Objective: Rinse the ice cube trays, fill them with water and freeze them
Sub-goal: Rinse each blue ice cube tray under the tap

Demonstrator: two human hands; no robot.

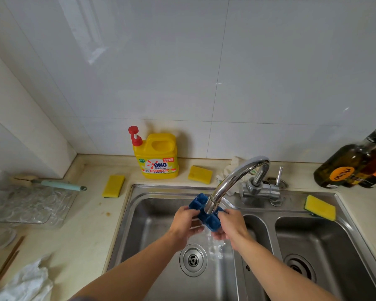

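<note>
I hold the blue ice tray [205, 211] under the tap [232, 181], over the left sink basin [152, 216]. My left hand [186, 222] grips its left edge, my right hand [231, 224] its right edge, water running below.

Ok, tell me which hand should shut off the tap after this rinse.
Right, probably. The tap lever stands right of the spout, on the side of the right hand; the left hand would have to cross the spout and can hold the blue ice cube tray.
</note>
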